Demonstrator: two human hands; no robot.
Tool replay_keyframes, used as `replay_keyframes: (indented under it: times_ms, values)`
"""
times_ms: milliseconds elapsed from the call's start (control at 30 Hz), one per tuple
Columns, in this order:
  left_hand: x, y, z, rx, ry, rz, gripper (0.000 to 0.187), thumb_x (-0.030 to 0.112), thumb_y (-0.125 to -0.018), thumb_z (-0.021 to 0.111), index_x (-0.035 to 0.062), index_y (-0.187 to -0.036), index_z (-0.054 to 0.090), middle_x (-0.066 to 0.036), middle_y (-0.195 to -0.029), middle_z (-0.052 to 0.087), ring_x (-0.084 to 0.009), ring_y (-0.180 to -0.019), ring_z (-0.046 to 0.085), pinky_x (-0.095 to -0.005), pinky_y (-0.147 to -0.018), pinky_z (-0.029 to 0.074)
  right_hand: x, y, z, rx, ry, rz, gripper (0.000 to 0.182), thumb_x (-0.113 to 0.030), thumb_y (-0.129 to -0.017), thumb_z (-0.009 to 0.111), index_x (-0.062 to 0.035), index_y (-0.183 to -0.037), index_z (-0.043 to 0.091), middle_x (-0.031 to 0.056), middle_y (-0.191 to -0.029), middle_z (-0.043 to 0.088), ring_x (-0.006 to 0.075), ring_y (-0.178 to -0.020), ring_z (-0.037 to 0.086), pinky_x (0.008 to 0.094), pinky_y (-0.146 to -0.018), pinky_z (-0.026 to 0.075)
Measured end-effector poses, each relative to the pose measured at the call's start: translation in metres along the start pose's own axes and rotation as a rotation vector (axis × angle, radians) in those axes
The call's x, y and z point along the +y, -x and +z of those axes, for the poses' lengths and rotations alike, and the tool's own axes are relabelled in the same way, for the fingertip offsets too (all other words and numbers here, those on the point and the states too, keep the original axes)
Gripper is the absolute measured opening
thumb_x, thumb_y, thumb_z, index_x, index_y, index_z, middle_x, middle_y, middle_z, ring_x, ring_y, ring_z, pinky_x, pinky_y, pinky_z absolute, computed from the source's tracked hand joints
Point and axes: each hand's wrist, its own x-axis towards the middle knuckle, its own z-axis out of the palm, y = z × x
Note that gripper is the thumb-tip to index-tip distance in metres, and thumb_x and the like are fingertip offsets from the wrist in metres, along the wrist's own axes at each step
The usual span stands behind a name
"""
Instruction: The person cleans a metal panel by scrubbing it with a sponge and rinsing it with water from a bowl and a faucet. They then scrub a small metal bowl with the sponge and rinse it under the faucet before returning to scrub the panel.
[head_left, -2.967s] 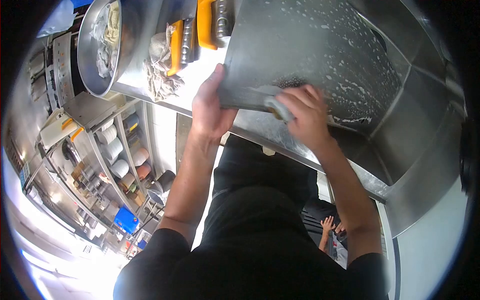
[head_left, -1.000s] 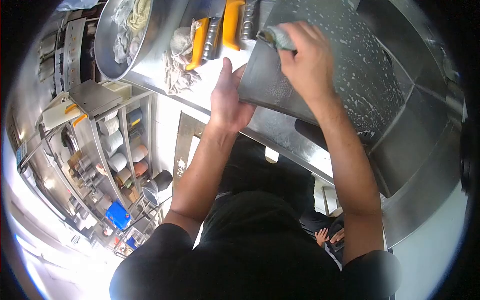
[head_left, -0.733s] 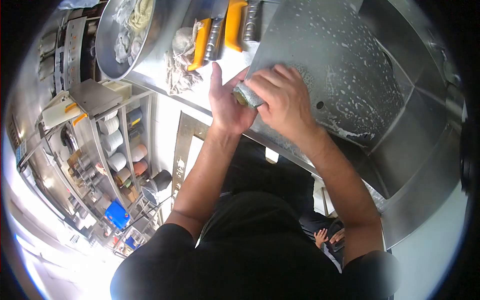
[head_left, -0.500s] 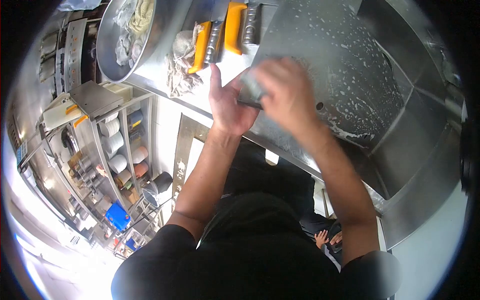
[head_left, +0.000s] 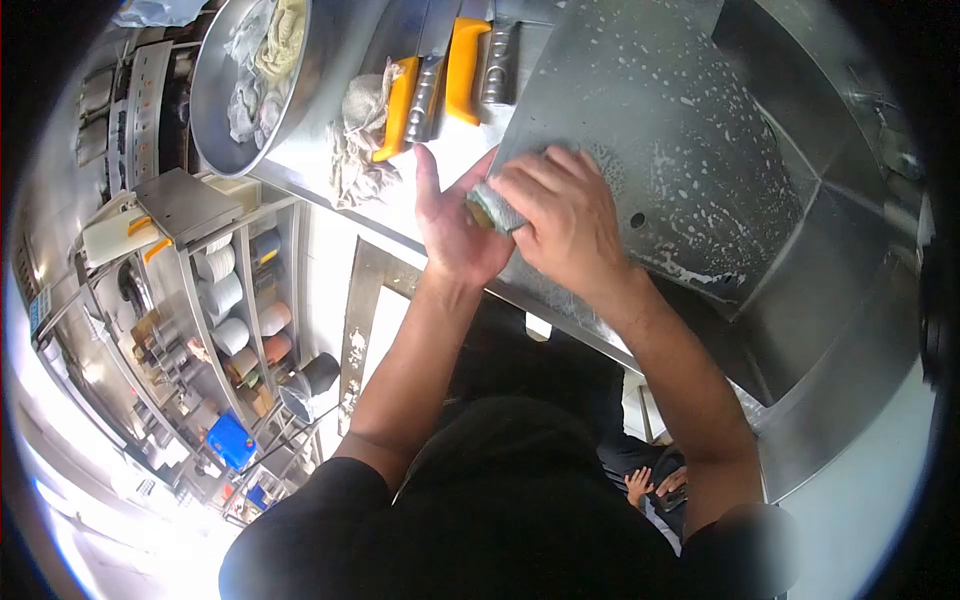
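- The right hand point(head_left: 560, 215) is curled round a scrubbing pad point(head_left: 496, 207), which sits under its fingers, just above the left palm.
- The left hand point(head_left: 462, 228) is spread wide, thumb raised and apart; its palm lies at the near corner of a metal sheet point(head_left: 640, 120), with some fingers hidden behind it.
- The sheet stretches from the left palm out past the right hand, wet and flecked with suds (a dark round hole point(head_left: 638, 220) shows beside the right knuckles).
- It will probably handle as stiff, fairly heavy and slippery; a grip by its drier near corner looks surest. The pad should be light and soft, best pinched across its back.
- The sheet's bare edge lies at the left hand and may be sharp.
- Beyond the left thumb, yellow handles point(head_left: 396, 110) and a cloth point(head_left: 362, 170) crowd the surface point(head_left: 305, 168); right of the right hand, the sink wall point(head_left: 815, 270) bounds the room.
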Motion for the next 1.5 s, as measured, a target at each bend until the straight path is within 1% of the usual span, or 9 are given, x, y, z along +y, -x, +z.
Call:
replay_keyframes:
  times_ms: [200, 567, 867, 1000, 1067, 1233, 1267, 1333, 1500]
  values:
    - [-0.001, -0.008, -0.007, -0.115, -0.359, 0.058, 0.038, 0.03, -0.104, 0.056, 0.0013, -0.13, 0.059, -0.013, -0.128, 0.065, -0.0257, -0.119, 0.061, -0.0429, -0.104, 0.045, 0.109, -0.067, -0.038, 0.383, 0.155, 0.338, 0.031, -0.014, -0.08, 0.069, -0.008, -0.11, 0.067, 0.0164, -0.107, 0.069, 0.0379, -0.101, 0.065, 0.0474, -0.085, 0.052]
    - [0.0, -0.005, -0.005, -0.069, -0.446, 0.04, 0.043, 0.034, -0.108, 0.047, 0.0008, -0.134, 0.057, -0.011, -0.127, 0.065, -0.0232, -0.117, 0.062, -0.0421, -0.104, 0.046, 0.053, 0.002, -0.019, 0.207, 0.215, 0.116, 0.033, -0.006, -0.073, 0.073, -0.0098, -0.104, 0.064, 0.0076, -0.105, 0.063, 0.0305, -0.099, 0.06, 0.0466, -0.086, 0.047]
    - [0.038, -0.028, 0.036, -0.165, -1.413, 0.057, 0.03, 0.022, -0.103, 0.064, -0.0024, -0.121, 0.064, -0.006, -0.104, 0.071, -0.008, -0.095, 0.06, -0.0257, -0.087, 0.048, 0.28, 0.12, -0.079, 0.713, 0.555, 0.92, 0.034, -0.026, -0.086, 0.074, -0.0026, -0.11, 0.07, 0.0218, -0.108, 0.07, 0.0422, -0.102, 0.065, 0.0523, -0.088, 0.05]
    - [0.03, -0.04, 0.062, -0.009, -1.657, 0.144, 0.033, 0.026, -0.098, 0.071, -0.0037, -0.111, 0.065, -0.004, -0.093, 0.069, -0.0068, -0.081, 0.058, -0.0255, -0.073, 0.048, 0.159, 0.003, -0.059, 0.651, 0.33, 0.772, 0.022, -0.021, -0.081, 0.078, -0.0035, -0.094, 0.072, 0.0169, -0.09, 0.073, 0.0374, -0.085, 0.07, 0.0478, -0.078, 0.054]
    - [0.017, -0.041, 0.058, 0.01, -1.595, 0.223, 0.032, 0.027, -0.097, 0.073, -0.0031, -0.107, 0.066, 0.0, -0.084, 0.066, -0.0053, -0.071, 0.055, -0.0246, -0.064, 0.046, 0.119, -0.053, -0.025, 0.784, 0.433, 0.247, 0.025, -0.018, -0.071, 0.078, -0.0066, -0.093, 0.072, 0.0134, -0.094, 0.071, 0.0352, -0.086, 0.066, 0.0466, -0.076, 0.052]
    - [0.015, -0.044, 0.045, 0.011, -1.653, 0.349, 0.032, 0.028, -0.096, 0.076, -0.0015, -0.104, 0.067, 0.006, -0.072, 0.06, -0.002, -0.06, 0.046, -0.0224, -0.053, 0.037, 0.116, -0.081, -0.032, 0.602, 0.311, 0.232, 0.025, -0.017, -0.069, 0.078, -0.0127, -0.093, 0.073, 0.0086, -0.1, 0.071, 0.0316, -0.099, 0.065, 0.047, -0.09, 0.045]
    - [0.017, -0.043, 0.046, 0.035, -1.628, 0.235, 0.036, 0.029, -0.096, 0.074, -0.003, -0.11, 0.066, 0.002, -0.081, 0.066, -0.0023, -0.065, 0.051, -0.0203, -0.057, 0.041, 0.129, -0.063, -0.062, 0.336, 0.368, 0.449, 0.039, -0.023, -0.087, 0.069, 0.0023, -0.116, 0.064, 0.0222, -0.117, 0.067, 0.0407, -0.116, 0.06, 0.0453, -0.098, 0.048]
    - [0.011, -0.045, 0.043, -0.009, -1.539, 0.288, 0.038, 0.029, -0.097, 0.074, -0.0036, -0.114, 0.065, 0.0, -0.087, 0.068, -0.0036, -0.07, 0.055, -0.0202, -0.062, 0.044, 0.208, -0.003, -0.054, 0.861, 0.476, 0.427, 0.024, -0.022, -0.077, 0.075, -0.0063, -0.094, 0.07, 0.0162, -0.099, 0.07, 0.0392, -0.094, 0.065, 0.0484, -0.081, 0.051]
    - [0.012, -0.049, 0.039, -0.083, -1.48, 0.328, 0.042, 0.03, -0.098, 0.073, -0.0041, -0.12, 0.064, -0.004, -0.098, 0.071, -0.0077, -0.084, 0.059, -0.0233, -0.077, 0.049, 0.314, 0.171, -0.088, 0.795, 0.715, 1.194, 0.028, -0.02, -0.081, 0.073, -0.0019, -0.102, 0.072, 0.0207, -0.102, 0.073, 0.041, -0.092, 0.07, 0.0488, -0.081, 0.055]
